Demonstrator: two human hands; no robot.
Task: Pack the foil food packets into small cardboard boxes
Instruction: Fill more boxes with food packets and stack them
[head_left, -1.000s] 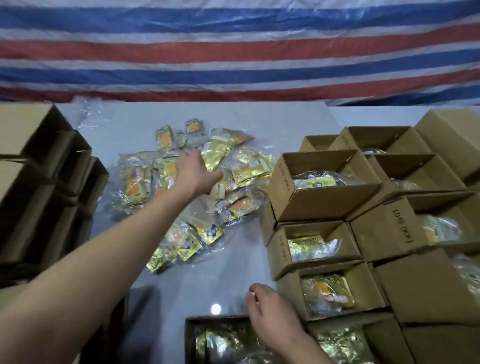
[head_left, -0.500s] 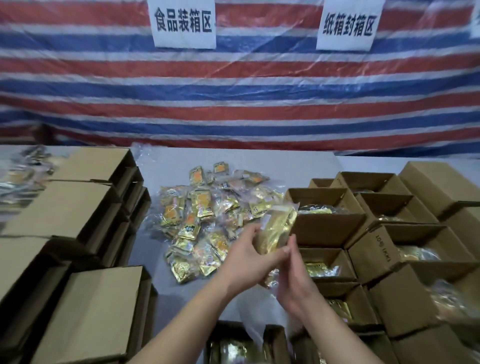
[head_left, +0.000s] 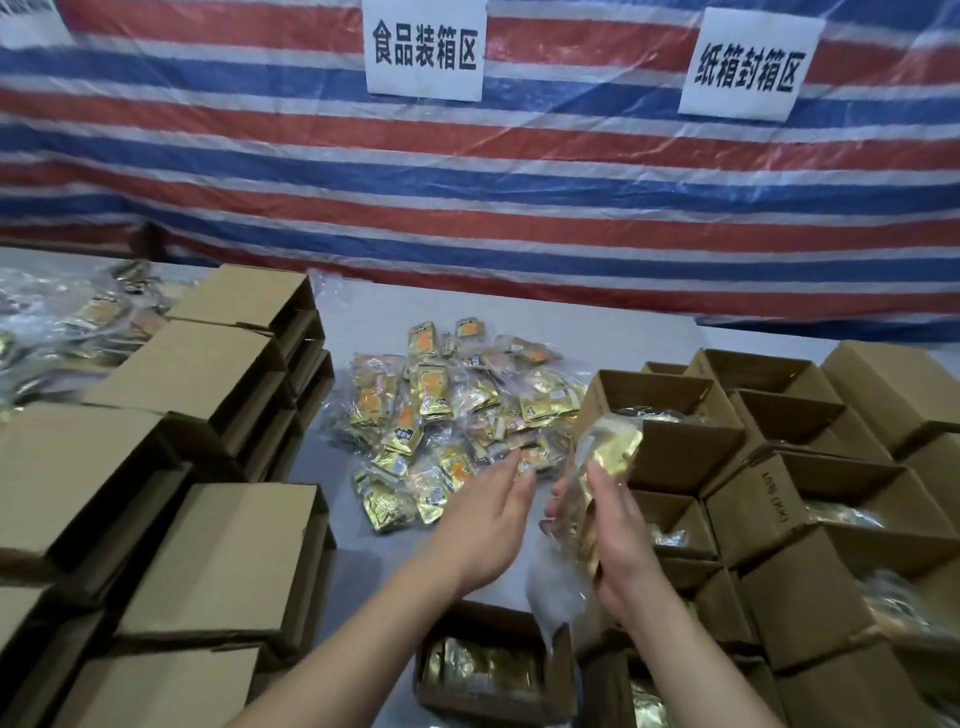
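- Table (head_left: 597, 338): a heap of foil packets (head_left: 447, 415) lies mid-surface; closed cardboard boxes (head_left: 208, 545) are stacked along its left edge, open boxes (head_left: 660, 436) along its right, several already holding packets.
- Near-edge open box (head_left: 488, 665): directly below both hands, gold packets inside; it looks like the likely target, its front cut off.
- Right hand (head_left: 618, 540): fingers curled round a gold packet in clear wrap (head_left: 608, 457), long axis upright; the wrap's lower end is blurred.
- Left hand (head_left: 488, 514): fingers straight, empty, just beside the packet.
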